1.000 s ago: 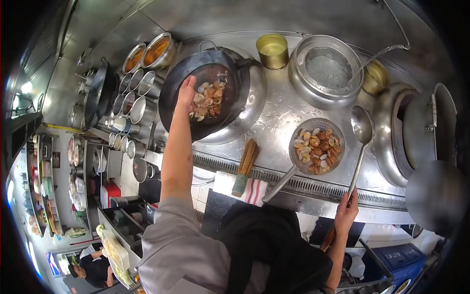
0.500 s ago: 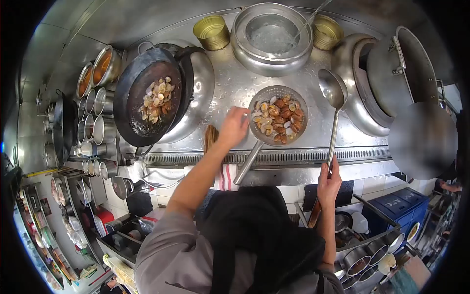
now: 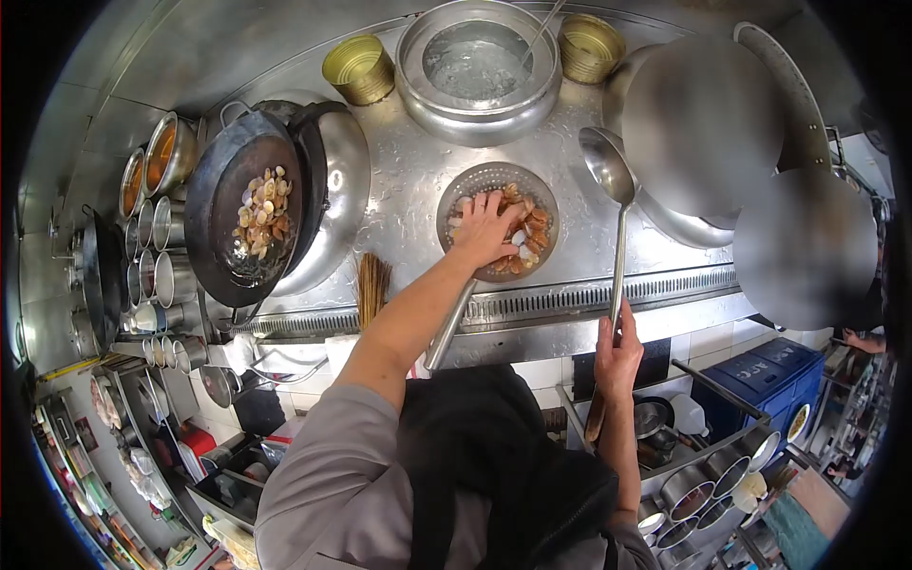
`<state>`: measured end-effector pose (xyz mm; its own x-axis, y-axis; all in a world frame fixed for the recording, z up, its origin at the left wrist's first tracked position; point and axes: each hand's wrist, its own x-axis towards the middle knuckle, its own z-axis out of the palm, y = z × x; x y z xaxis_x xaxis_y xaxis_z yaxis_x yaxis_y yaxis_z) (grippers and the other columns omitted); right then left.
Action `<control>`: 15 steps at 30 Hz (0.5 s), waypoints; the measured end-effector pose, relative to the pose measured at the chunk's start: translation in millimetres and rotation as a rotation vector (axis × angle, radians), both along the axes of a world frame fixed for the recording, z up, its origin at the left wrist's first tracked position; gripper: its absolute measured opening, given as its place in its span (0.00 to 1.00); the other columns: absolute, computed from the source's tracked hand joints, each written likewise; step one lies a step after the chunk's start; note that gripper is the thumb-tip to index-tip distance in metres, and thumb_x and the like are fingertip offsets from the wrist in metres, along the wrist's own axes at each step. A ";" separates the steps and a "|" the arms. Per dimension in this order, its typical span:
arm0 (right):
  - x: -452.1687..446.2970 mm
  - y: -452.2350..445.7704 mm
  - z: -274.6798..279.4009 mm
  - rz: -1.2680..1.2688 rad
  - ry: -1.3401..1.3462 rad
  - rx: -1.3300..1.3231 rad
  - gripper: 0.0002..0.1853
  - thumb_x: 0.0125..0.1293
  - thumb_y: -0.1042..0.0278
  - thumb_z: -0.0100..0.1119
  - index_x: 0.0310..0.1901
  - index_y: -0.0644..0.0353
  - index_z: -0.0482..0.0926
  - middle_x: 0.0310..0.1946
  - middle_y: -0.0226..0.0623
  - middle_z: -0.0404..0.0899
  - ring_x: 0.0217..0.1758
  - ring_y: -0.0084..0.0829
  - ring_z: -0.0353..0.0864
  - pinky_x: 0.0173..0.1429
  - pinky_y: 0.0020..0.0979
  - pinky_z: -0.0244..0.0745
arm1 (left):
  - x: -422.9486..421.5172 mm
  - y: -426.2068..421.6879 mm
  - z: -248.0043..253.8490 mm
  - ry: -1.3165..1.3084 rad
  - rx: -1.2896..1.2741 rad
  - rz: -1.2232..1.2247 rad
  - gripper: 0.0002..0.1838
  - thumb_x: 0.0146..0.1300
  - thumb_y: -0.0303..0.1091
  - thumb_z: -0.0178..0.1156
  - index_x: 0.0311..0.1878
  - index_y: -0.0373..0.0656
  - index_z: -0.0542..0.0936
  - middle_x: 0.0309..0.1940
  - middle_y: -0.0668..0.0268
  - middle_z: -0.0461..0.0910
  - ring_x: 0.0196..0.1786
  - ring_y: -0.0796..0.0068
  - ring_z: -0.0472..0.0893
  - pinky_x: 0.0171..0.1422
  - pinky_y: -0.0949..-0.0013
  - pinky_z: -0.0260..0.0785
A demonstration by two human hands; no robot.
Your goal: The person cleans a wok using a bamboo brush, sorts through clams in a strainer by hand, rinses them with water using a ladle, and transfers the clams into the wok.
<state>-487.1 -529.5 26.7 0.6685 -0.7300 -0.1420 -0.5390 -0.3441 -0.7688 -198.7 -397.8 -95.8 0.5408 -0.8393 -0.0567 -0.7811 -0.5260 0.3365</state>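
Note:
My left hand (image 3: 486,233) lies with its fingers spread on top of the clams (image 3: 538,231) in a perforated strainer (image 3: 496,175), covering part of them. The strainer rests on the steel counter, its long handle (image 3: 450,328) pointing toward me under my left forearm. In my right hand (image 3: 619,356) is the handle of a long ladle (image 3: 606,160), gripped near the counter's front edge. The ladle's bowl sits beyond, right of the strainer. To the left, a dark wok (image 3: 211,195) holds more clams (image 3: 263,211) with some liquid at the bottom.
A steel pot of water (image 3: 412,85) stands at the back between two gold-coloured cans (image 3: 358,78) (image 3: 591,49). A bristle brush (image 3: 372,285) lies near the slotted drain (image 3: 598,294). Metal cups and bowls (image 3: 173,147) line the left. Blurred patches hide part of the right side.
My left hand has moved from the strainer's left rim onto the clams, its fingers spreading. My right hand still holds the ladle. The whole view has shifted, and a second blurred patch appears at right.

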 end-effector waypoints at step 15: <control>68.9 -26.8 10.7 0.199 -0.301 -0.061 0.26 0.75 0.63 0.58 0.70 0.64 0.70 0.58 0.59 0.80 0.59 0.59 0.81 0.62 0.47 0.78 | 41.5 1.8 -7.3 0.269 -0.399 -0.096 0.20 0.47 0.21 0.70 0.47 0.42 0.79 0.54 0.53 0.73 0.59 0.47 0.75 0.64 0.52 0.69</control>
